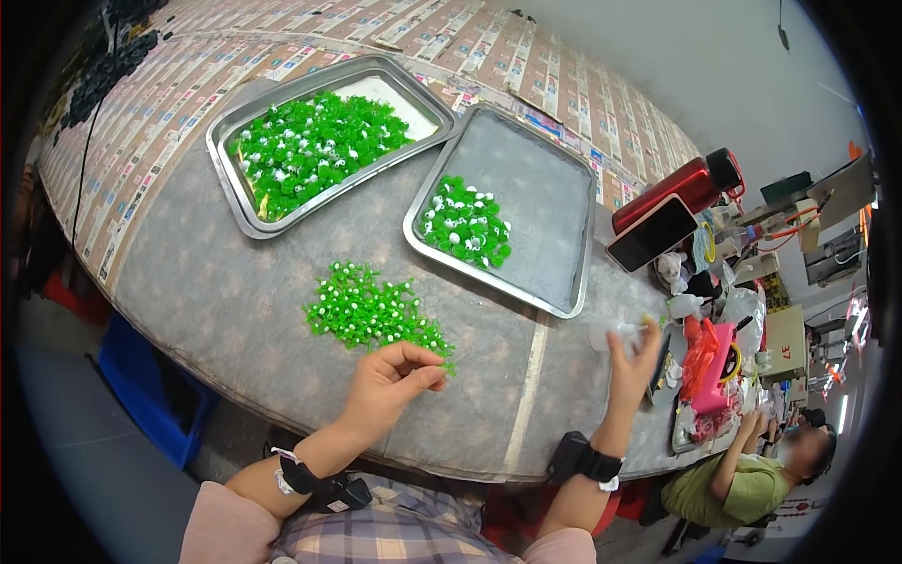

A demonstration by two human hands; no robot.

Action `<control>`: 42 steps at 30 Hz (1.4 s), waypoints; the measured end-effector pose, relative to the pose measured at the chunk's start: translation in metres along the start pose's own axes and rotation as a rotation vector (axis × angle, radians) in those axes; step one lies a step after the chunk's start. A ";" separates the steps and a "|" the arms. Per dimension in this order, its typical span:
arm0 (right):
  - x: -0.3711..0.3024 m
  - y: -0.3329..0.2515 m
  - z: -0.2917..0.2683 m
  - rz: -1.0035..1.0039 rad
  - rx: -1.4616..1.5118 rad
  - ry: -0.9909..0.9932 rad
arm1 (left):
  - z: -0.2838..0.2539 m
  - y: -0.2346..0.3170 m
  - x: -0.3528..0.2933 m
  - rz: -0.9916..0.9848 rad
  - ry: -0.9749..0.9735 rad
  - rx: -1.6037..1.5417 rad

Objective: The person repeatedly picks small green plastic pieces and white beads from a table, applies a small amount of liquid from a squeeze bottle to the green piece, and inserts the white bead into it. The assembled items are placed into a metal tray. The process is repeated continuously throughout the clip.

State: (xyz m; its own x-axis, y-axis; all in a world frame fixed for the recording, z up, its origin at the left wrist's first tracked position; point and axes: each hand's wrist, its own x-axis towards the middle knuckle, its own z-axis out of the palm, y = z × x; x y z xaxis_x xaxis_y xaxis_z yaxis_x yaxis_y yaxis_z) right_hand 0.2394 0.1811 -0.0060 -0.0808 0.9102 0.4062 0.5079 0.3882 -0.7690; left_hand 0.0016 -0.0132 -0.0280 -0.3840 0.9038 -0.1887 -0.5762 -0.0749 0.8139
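Pinching small green piece [449, 369]: left hand [390, 376], beside loose green pile [366, 305] on counter [216, 320], probably for short reach. Right hand [631, 365] spread near blurred translucent object [599, 336]; grip unclear. Metal trays [550, 202] beyond, likely containing green-and-white clusters [315, 146].

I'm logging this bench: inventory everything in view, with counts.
Table: one, grey, centre
Trays: two, silver, upper centre
Tray pieces: many, green and white, in both trays
Loose pieces: many, green and white, before the trays
Bottle: one, red, right of trays
Phone: one, black, by the bottle
Boxy object: one, pink, right side
Clutter: uncountable, mixed colours, around it
Plastic item: one, blue, lower left
Co-worker: at least one, green top, lower right
Wristbands: two, black, wrists
Left fingers: one set, bare, pinching green piece
Right fingers: one set, bare, by blurred translucent object
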 end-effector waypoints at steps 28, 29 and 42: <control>-0.048 -0.101 0.073 0.436 0.833 -0.869 | -0.001 0.003 -0.002 -0.048 -0.031 -0.048; -0.052 -0.100 0.073 0.453 0.837 -0.868 | 0.000 0.003 -0.002 -0.054 -0.028 -0.043; -0.062 -0.096 0.075 0.361 0.786 -0.946 | 0.001 0.000 0.000 -0.019 -0.021 -0.052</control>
State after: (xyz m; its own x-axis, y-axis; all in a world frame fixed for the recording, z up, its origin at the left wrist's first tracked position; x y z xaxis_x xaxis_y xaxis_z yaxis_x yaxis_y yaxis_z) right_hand 0.1317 0.0985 0.0057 -0.7844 0.6033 -0.1437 0.0138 -0.2146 -0.9766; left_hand 0.0021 -0.0134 -0.0275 -0.3576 0.9140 -0.1914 -0.6198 -0.0791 0.7807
